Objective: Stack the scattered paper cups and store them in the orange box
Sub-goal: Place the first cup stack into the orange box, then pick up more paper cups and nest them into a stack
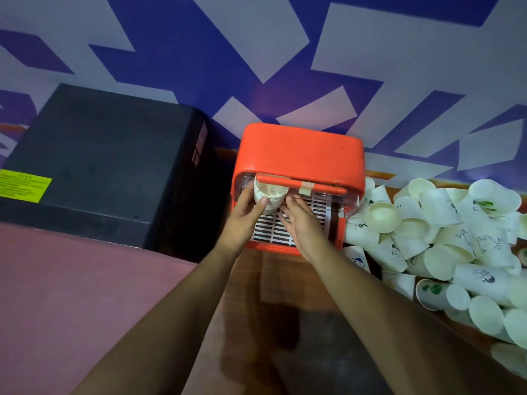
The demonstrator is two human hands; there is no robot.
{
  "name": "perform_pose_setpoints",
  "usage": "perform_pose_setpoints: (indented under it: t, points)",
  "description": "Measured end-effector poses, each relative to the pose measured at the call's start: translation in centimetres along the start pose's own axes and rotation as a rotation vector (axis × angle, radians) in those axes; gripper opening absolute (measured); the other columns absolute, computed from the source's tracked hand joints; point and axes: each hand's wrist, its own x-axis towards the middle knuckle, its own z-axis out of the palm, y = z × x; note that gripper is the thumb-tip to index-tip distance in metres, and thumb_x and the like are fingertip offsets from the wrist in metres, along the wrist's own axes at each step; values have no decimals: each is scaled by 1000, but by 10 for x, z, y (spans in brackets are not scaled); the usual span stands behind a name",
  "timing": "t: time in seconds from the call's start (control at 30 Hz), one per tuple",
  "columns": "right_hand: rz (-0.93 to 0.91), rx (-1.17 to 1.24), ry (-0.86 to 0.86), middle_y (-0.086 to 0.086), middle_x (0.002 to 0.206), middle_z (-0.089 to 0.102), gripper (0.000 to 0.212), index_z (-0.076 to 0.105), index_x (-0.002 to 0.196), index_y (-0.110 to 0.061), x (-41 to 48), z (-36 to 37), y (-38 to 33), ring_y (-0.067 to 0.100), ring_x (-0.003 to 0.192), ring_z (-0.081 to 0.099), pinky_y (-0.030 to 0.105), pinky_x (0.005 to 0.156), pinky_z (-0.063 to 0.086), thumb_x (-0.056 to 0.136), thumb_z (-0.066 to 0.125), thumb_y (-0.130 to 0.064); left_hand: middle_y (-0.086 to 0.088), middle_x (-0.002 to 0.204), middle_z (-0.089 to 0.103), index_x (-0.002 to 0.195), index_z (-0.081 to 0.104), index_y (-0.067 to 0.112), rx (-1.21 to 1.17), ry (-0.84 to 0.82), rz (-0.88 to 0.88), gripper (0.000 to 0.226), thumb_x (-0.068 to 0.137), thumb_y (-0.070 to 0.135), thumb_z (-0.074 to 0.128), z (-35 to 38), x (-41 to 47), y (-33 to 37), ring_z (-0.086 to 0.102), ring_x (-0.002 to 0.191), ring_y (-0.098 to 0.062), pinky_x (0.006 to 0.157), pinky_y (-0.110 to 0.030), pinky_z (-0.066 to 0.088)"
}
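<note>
The orange box [299,149] stands at the back of the wooden table, its front open over a white slatted tray [288,232]. A stack of white paper cups [271,196] lies on its side in the box's left part, rims toward me. My left hand [248,212] grips the stack from the left, thumb across its rims. My right hand [299,220] rests flat against the stack's right side, fingers extended over the tray. A heap of scattered paper cups [445,238] lies to the right of the box.
A large black box [99,166] with a yellow label [22,185] sits left of the orange box. A blue and white patterned wall [256,52] rises behind. The wooden table [299,309] stretches toward me, with a pinkish surface [71,295] at the lower left.
</note>
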Motion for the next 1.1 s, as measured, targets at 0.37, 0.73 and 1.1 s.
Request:
perform_pose_setpoints:
  t: [0.37, 0.73, 1.1]
  points:
    - [-22, -445, 134, -3, 116, 67, 26, 64, 110, -23, 4, 0, -11, 17, 112, 61, 42, 103, 46, 94, 56, -41, 12, 123, 66, 133, 54, 23, 65, 57, -79, 35, 101, 36, 58, 3, 9, -1, 62, 112, 6, 103, -23, 48]
    - [-270, -968, 481, -2, 103, 59, 19, 65, 109, -8, -109, -151, 4, 21, 100, 62, 30, 86, 49, 90, 60, -6, 4, 91, 64, 93, 62, 16, 121, -243, -82, 11, 96, 6, 56, 67, -59, -22, 59, 89, -5, 90, -19, 43]
    - [-61, -963, 400, 8, 119, 65, 27, 60, 121, -7, -87, -188, 40, 22, 110, 60, 34, 94, 47, 96, 54, -17, -10, 124, 69, 127, 63, 15, 390, -394, -431, 33, 101, 34, 56, 176, -55, -61, 64, 114, -28, 102, -38, 49]
